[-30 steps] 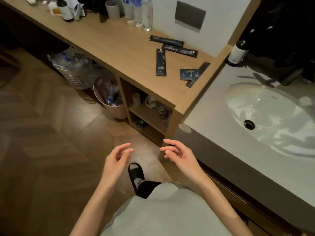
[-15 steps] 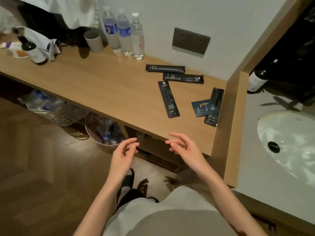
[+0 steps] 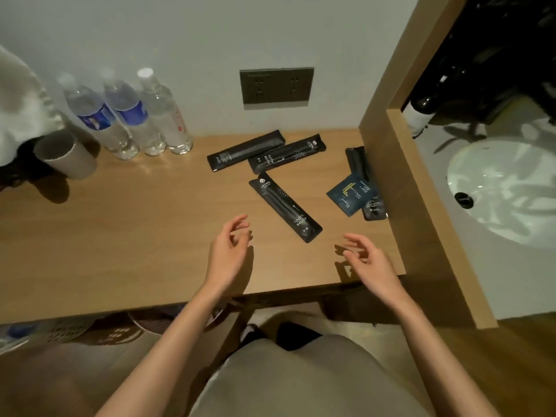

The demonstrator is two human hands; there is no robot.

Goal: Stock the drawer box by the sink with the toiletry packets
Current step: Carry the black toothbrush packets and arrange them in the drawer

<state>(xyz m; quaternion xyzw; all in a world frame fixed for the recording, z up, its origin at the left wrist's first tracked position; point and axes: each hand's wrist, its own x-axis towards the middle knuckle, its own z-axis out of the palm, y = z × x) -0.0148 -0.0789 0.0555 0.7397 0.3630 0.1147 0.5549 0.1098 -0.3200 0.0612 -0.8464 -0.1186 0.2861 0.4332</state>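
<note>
While hands (image 3: 228, 254) (image 3: 365, 261) hover empty, black packet (image 3: 285, 209) lettered TOOTH BRUSH, wooden counter (image 3: 120, 236)

Wooden counter (image 3: 120, 236) in front of me carries: three water bottles (image 3: 132, 115) upright at the wall, grey cup (image 3: 66, 155) left of them, four long black packets (image 3: 284, 207) at right, one blue sachet (image 3: 350, 194) overlapping the rightmost.

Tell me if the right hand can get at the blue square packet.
Probably yes. The right hand hovers open just short of the blue square packet, which lies uncovered atop a black packet; nothing stands between.
</note>
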